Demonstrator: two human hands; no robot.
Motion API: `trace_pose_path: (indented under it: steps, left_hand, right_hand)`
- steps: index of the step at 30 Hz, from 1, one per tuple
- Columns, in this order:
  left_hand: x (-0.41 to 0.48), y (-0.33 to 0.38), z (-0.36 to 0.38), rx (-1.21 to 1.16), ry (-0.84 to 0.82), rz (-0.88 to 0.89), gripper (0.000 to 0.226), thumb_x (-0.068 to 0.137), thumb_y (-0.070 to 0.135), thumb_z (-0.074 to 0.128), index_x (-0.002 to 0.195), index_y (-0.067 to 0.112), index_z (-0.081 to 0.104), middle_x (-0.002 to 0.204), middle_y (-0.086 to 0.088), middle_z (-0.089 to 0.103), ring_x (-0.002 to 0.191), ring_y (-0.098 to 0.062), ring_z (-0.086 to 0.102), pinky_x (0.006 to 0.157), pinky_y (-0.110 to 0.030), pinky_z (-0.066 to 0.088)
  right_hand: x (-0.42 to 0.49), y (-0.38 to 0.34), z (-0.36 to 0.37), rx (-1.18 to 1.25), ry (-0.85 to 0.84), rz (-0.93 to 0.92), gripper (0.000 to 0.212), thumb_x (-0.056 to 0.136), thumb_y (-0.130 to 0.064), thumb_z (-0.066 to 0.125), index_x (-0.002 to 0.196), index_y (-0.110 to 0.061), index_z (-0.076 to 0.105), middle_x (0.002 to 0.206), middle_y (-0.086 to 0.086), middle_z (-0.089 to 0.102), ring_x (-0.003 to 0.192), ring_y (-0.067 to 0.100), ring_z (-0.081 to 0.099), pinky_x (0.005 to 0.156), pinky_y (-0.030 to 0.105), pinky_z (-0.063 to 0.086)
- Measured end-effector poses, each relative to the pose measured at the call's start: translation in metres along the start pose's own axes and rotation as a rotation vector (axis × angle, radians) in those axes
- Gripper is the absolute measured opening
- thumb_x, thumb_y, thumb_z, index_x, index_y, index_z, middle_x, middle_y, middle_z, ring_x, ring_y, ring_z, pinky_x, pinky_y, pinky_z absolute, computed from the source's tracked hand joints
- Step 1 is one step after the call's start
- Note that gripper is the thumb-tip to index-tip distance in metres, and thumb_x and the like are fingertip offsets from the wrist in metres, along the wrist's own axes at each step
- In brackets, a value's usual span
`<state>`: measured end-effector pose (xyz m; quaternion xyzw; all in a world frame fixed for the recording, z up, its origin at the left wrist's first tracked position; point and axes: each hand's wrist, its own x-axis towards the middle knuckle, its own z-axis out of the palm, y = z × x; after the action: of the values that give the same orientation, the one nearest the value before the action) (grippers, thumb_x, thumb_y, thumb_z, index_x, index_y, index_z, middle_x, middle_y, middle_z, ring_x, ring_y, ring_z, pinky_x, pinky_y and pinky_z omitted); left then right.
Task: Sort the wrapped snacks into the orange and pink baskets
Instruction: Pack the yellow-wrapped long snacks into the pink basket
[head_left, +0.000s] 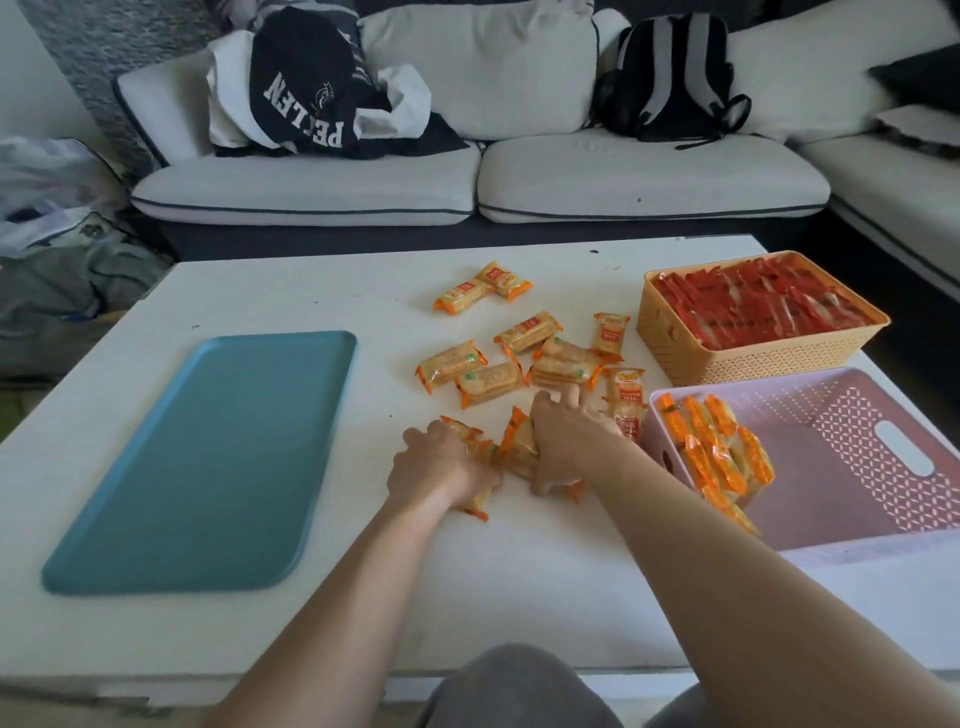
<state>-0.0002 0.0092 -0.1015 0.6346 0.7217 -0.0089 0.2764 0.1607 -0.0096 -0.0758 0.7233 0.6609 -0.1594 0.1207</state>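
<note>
Several orange-and-clear wrapped cracker packs (524, 332) lie scattered on the white table (363, 291). My left hand (441, 467) grips a few of these packs (475, 506) at the table's middle. Right beside it, my right hand (569, 441) curls over another small bunch of packs (519, 441). The orange basket (753, 358) at the right rear is full of red wrapped snacks (753, 306). In front of it the pink basket (852, 540) holds several orange cracker packs (722, 457) along its left side.
A teal tray (208, 457) lies on the table's left half. A white sofa (467, 182) with a black bag, clothes and a backpack (670, 78) stands behind the table. My knees show below the table's front edge.
</note>
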Motion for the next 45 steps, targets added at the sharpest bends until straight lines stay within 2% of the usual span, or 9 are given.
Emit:
trace_pose_path:
  steps: [5, 9, 12, 15, 21, 29, 37, 41, 45]
  left_hand:
    - [-0.009, -0.013, -0.003, -0.453, 0.028, -0.008, 0.071, 0.053, 0.062, 0.070, 0.107, 0.016, 0.069, 0.109, -0.007, 0.073, 0.100, -0.027, 0.068, 0.069, -0.031, 0.052]
    - [-0.014, -0.025, -0.008, -0.804, -0.002, -0.046, 0.061, 0.053, 0.066, 0.070, 0.086, 0.014, 0.078, 0.082, -0.008, 0.078, 0.082, -0.029, 0.075, 0.080, -0.043, 0.062]
    - [-0.015, -0.028, -0.010, -1.031, -0.074, -0.090, 0.053, 0.063, 0.059, 0.073, 0.090, 0.013, 0.079, 0.088, -0.013, 0.079, 0.085, -0.033, 0.077, 0.084, -0.058, 0.061]
    - [-0.021, -0.026, -0.011, -1.168, -0.153, -0.112, 0.039, 0.082, 0.050, 0.071, 0.100, 0.015, 0.077, 0.096, -0.012, 0.078, 0.087, -0.028, 0.075, 0.086, -0.054, 0.061]
    - [-0.045, 0.004, -0.027, -1.395, -0.270, 0.044, 0.050, 0.092, 0.055, 0.060, 0.128, 0.022, 0.070, 0.122, -0.010, 0.075, 0.114, -0.032, 0.071, 0.101, -0.053, 0.052]
    - [-0.113, 0.151, -0.034, -1.292, -0.314, 0.499, 0.047, 0.082, 0.050, 0.071, 0.115, 0.017, 0.075, 0.105, -0.010, 0.078, 0.089, -0.024, 0.074, 0.063, -0.034, 0.057]
    - [-0.144, 0.258, 0.050, -0.999, -0.541, 0.602, 0.044, 0.078, 0.062, 0.075, 0.093, 0.020, 0.077, 0.102, -0.006, 0.079, 0.102, -0.030, 0.072, 0.097, -0.058, 0.054]
    - [-0.141, 0.276, 0.056, -1.076, -0.412, 0.538, 0.033, 0.099, 0.046, 0.057, 0.112, 0.020, 0.072, 0.109, -0.001, 0.074, 0.110, -0.023, 0.067, 0.098, -0.037, 0.051]
    - [-0.125, 0.268, 0.054, -0.957, -0.254, 0.662, 0.023, 0.105, 0.042, 0.050, 0.113, 0.025, 0.063, 0.103, 0.015, 0.066, 0.110, -0.009, 0.064, 0.085, -0.014, 0.046]
  right_hand:
    - [-0.004, -0.010, 0.002, 0.151, -0.033, 0.051, 0.107, 0.065, -0.070, 0.078, 0.144, -0.007, 0.044, 0.145, 0.020, 0.032, 0.138, 0.040, 0.028, 0.105, 0.048, 0.042]
    - [0.002, -0.019, 0.005, 0.561, -0.092, 0.017, 0.085, 0.057, -0.062, 0.078, 0.122, -0.011, 0.061, 0.122, 0.011, 0.057, 0.112, 0.030, 0.061, 0.092, 0.042, 0.056]
    - [0.002, -0.030, 0.012, 0.988, -0.119, -0.036, 0.034, 0.074, -0.034, 0.080, 0.098, -0.011, 0.073, 0.090, 0.008, 0.074, 0.077, 0.022, 0.070, 0.071, 0.035, 0.061]
    - [-0.006, -0.029, 0.014, 1.310, -0.125, 0.029, 0.036, 0.083, -0.034, 0.079, 0.106, -0.007, 0.073, 0.089, 0.011, 0.074, 0.068, 0.023, 0.071, 0.054, 0.031, 0.056]
    - [-0.039, -0.027, -0.007, 1.636, -0.095, 0.001, 0.060, 0.064, -0.052, 0.083, 0.110, -0.014, 0.075, 0.107, 0.015, 0.078, 0.094, 0.030, 0.073, 0.083, 0.040, 0.056]
    - [-0.128, 0.114, -0.064, 1.679, 0.444, -0.261, 0.028, 0.077, -0.027, 0.083, 0.100, -0.013, 0.075, 0.100, 0.018, 0.076, 0.091, 0.037, 0.074, 0.080, 0.050, 0.062]
    - [-0.162, 0.246, -0.014, 1.508, 0.526, 0.155, 0.032, 0.091, -0.037, 0.074, 0.114, -0.017, 0.064, 0.097, 0.012, 0.079, 0.081, 0.033, 0.076, 0.074, 0.044, 0.058]
    - [-0.159, 0.257, -0.015, 1.255, 0.562, 0.429, 0.082, 0.086, -0.053, 0.073, 0.153, -0.018, 0.041, 0.147, 0.003, 0.055, 0.118, 0.021, 0.064, 0.089, 0.034, 0.056]
    - [-0.158, 0.256, -0.013, 1.010, 0.782, 0.445, 0.052, 0.097, -0.039, 0.064, 0.144, -0.020, 0.053, 0.138, -0.002, 0.061, 0.114, 0.015, 0.062, 0.069, 0.018, 0.050]
